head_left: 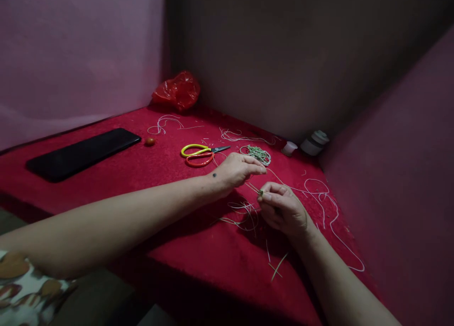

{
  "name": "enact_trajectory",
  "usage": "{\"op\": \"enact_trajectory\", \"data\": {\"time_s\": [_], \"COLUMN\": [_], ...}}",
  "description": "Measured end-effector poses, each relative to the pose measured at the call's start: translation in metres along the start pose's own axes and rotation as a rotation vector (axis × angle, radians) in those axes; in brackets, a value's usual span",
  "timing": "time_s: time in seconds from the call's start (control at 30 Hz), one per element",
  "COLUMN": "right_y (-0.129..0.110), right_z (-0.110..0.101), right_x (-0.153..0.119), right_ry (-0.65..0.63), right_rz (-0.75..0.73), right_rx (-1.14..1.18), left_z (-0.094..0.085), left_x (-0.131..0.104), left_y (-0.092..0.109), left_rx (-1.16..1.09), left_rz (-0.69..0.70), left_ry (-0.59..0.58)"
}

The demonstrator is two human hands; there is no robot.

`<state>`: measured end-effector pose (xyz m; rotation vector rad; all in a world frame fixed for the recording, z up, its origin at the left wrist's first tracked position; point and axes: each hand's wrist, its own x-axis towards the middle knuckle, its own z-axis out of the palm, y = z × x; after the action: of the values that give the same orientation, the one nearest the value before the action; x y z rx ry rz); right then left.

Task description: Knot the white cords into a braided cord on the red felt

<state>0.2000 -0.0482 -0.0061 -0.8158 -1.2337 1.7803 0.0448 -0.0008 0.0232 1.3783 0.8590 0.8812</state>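
Note:
My right hand (282, 207) pinches a small green knotted piece (260, 193) between thumb and fingertips. Two thin pale cords (252, 188) run from that piece up and left, passing under my left hand (241, 169). The left hand hovers just above and left of the right one, its fingers pressed together at the tips, where a thin cord seems to be held. Behind the left hand lies a bundle of green and white braided cord (258, 154). Scissors (204, 155) with one yellow and one red handle rest close to the left wrist.
A black phone-like slab (83, 153) and a small brown bead (150, 141) lie on the red cloth (149, 193). A red plastic bag (177, 90), a small white cup (289, 148) and a white-lidded jar (315, 142) stand along the wall. Loose threads (244, 215) are scattered about.

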Motion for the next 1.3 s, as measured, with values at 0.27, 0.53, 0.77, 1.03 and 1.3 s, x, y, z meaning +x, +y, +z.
{"op": "enact_trajectory", "data": {"time_s": [0.27, 0.53, 0.77, 1.03, 1.3], "right_y": [0.0, 0.0, -0.002, -0.001, 0.0], "right_z": [-0.002, -0.001, -0.003, -0.003, -0.001], "right_x": [-0.001, -0.003, 0.0, -0.002, -0.002], "right_ry": [-0.022, -0.041, -0.06, -0.055, -0.075], "right_rz": [0.01, -0.009, -0.043, -0.037, -0.006], "right_rx": [0.002, 0.023, 0.055, 0.083, 0.077], "left_z": [0.006, 0.002, -0.004, -0.008, -0.006], "left_x": [0.004, 0.007, 0.006, 0.003, 0.007], "left_y": [-0.01, -0.01, -0.014, 0.005, 0.033], "left_rx": [-0.132, -0.182, -0.068, 0.242, -0.29], "left_rz": [-0.062, -0.138, -0.132, 0.076, -0.143], "left_ry": [0.047, 0.036, -0.078, -0.067, -0.277]}}
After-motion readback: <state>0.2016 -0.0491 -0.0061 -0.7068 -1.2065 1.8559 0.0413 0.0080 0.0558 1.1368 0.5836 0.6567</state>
